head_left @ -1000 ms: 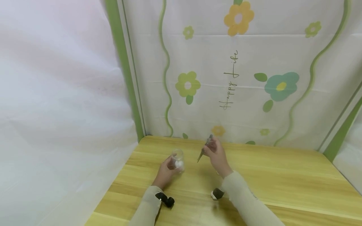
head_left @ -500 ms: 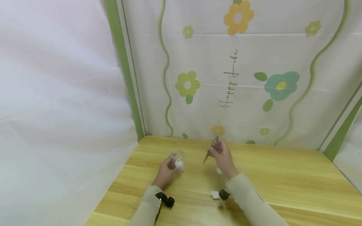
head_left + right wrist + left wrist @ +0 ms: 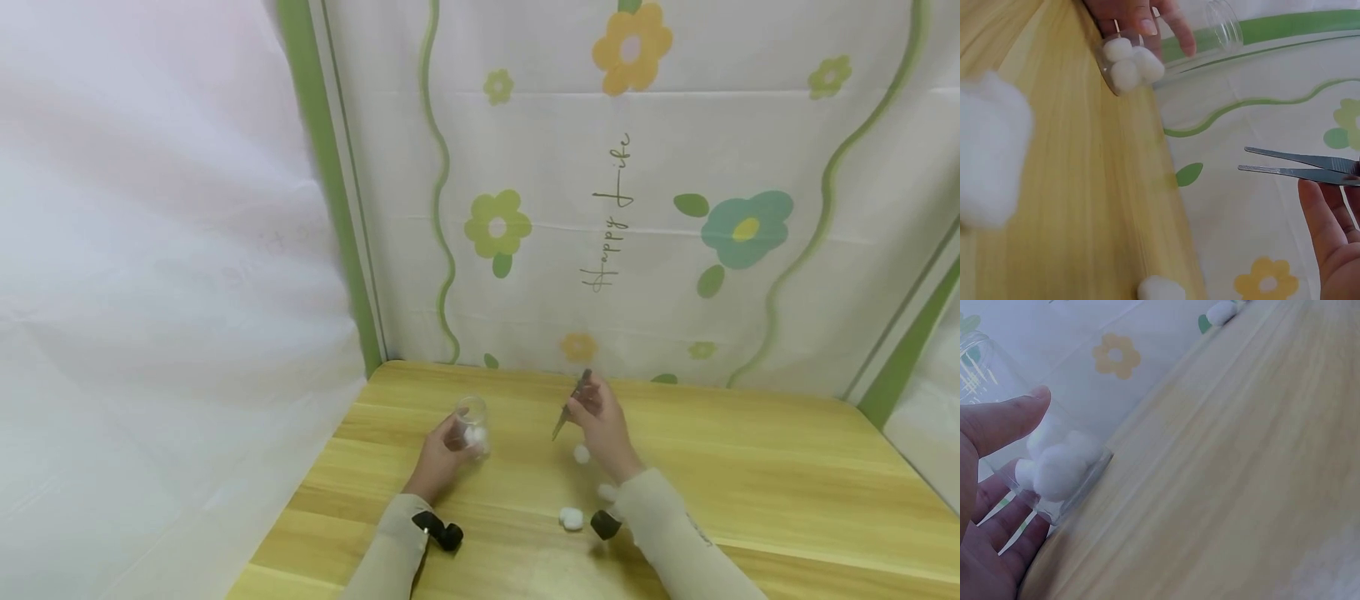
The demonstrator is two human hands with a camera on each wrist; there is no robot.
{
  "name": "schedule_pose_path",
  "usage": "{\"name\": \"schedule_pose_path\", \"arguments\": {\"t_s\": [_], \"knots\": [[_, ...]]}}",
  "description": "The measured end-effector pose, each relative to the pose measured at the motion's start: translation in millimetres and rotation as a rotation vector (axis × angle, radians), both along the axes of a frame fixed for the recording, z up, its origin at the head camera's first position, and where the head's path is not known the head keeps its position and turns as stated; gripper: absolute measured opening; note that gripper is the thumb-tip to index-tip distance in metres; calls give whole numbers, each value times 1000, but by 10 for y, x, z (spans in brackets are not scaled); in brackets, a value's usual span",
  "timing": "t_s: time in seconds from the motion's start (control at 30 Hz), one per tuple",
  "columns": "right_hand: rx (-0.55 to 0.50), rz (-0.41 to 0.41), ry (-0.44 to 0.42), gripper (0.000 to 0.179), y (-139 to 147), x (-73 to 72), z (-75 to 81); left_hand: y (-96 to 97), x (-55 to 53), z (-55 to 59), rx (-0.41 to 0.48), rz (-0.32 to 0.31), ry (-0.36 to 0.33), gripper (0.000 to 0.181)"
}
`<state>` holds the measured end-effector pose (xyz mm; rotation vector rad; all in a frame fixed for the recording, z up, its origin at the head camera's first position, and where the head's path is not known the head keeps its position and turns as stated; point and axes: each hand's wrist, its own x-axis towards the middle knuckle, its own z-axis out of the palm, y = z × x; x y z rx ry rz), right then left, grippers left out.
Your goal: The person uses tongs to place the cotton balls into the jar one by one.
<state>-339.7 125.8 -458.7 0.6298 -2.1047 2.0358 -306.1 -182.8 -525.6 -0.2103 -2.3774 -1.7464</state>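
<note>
Upright on the table stands a clear jar (image 3: 472, 410), its sides gripped between the thumb and fingers of my left hand (image 3: 435, 462). Several white cotton balls (image 3: 1060, 472) lie at the bottom of the jar. To the right, my right hand (image 3: 606, 429) pinches metal tweezers (image 3: 1319, 175) above the table. The tweezers' tips are apart, with nothing between them. Below that hand a cotton ball (image 3: 581, 454) lies on the wood, and another cotton ball (image 3: 572, 518) sits closer to me.
A third white piece (image 3: 607, 492) is partly covered by the right sleeve (image 3: 660, 525). The wooden table (image 3: 750, 467) reaches back to a white flowered curtain (image 3: 555, 150). On the left hangs a plain white sheet (image 3: 165, 250).
My right hand has moved right and slightly toward me with the tweezers, away from the jar. Cotton balls it covered now show. The left hand and jar stay put.
</note>
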Motion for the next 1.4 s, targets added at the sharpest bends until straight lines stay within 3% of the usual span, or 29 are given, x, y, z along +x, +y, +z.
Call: {"name": "schedule_pose_path", "arguments": {"t_s": [0.4,0.77,0.97,1.4], "knots": [[8,-40,38,51,7,-14,-139,-82,-187,-104,-18,-23,33,78],[-54,-86,62,45,66,22,-186,-80,-180,-90,-8,-34,42,76],[-90,-107,32,47,124,22,-222,-79,-181,-100,-5,-36,28,79],[-59,-185,2,46,225,-4,-261,-93,-188,-110,-3,-44,39,76]]}}
